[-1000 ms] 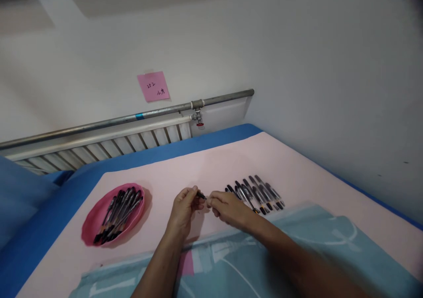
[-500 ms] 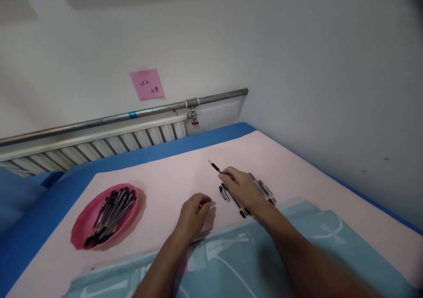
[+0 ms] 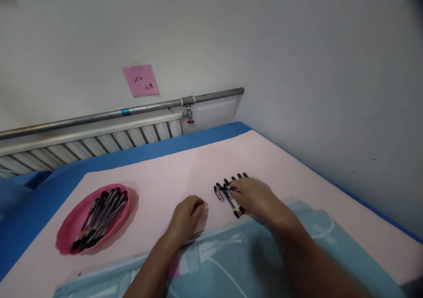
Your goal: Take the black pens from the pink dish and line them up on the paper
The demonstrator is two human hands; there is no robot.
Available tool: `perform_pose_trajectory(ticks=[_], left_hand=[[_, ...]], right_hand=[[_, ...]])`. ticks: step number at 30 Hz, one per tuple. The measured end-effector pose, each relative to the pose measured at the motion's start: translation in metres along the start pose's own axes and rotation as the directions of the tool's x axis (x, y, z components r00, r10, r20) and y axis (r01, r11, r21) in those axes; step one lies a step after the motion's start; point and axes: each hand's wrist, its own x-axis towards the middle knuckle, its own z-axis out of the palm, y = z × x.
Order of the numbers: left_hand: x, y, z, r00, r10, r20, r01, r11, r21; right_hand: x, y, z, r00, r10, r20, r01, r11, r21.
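My right hand lies over a row of black pens laid side by side on the pink sheet. Its fingers are curled down onto the pens, pinching one at the left end of the row. My left hand rests on the sheet just left of the row, its fingers curled into a loose fist; whether they hold anything is hidden. A pink oval dish at the left holds several more black pens.
A light blue patterned cloth covers my lap at the near edge. Blue bedding borders the pink sheet. A radiator and a metal pipe run along the wall, with a pink sticky note above. A white wall stands close on the right.
My hands were together on one pen. The right hand carried the pen right and set it down at the row. The left hand dropped to the sheet. The view shifted right.
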Motion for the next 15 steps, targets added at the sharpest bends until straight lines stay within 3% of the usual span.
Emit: perform_pose_trajectory(ticks=[9, 15], left_hand=[[-0.0002, -0.001, -0.0003, 1.0, -0.003, 0.017, 0.003, 1.0, 0.022], [0.0012, 0.0, -0.0001, 1.0, -0.003, 0.025, 0.003, 1.0, 0.026]], right_hand=[[-0.0064, -0.0043, -0.0062, 0.992, 0.088, 0.086, -0.082, 0.995, -0.062], [-0.0082, -0.0082, -0.0049, 0.993, 0.068, 0.095, -0.06, 0.995, -0.084]])
